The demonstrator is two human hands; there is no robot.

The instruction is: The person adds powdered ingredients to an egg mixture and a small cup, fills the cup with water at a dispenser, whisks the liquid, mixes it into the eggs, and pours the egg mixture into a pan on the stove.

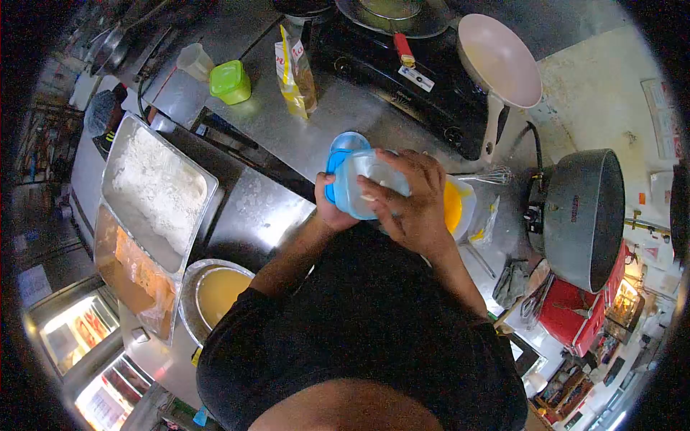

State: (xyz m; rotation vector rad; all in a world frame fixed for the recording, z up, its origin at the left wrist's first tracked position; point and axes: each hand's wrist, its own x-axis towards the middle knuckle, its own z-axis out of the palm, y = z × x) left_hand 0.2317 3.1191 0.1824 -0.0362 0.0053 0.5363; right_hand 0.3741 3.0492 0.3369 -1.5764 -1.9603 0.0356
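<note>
A clear plastic container (352, 190) with a blue rim is held up in front of the chest. My left hand (332, 205) grips its left side, fingers wrapped round the blue edge. My right hand (413, 197) lies over its right side, fingers spread across the clear face. Just beyond it is a small round clear dish or lid (350, 141). To the right of my right hand, partly hidden by it, a pale container holds a yellow-orange liquid (453, 206). A whisk (492, 175) lies beside that.
At left are metal trays of white flour (159, 190) and orange crumbs (144, 276), and a bowl of yellowish liquid (221, 293). Beyond stand a green-lidded tub (230, 82), a yellow-white packet (295, 75) and a stove with a pink pan (499, 61). A grey pot (582, 219) is right.
</note>
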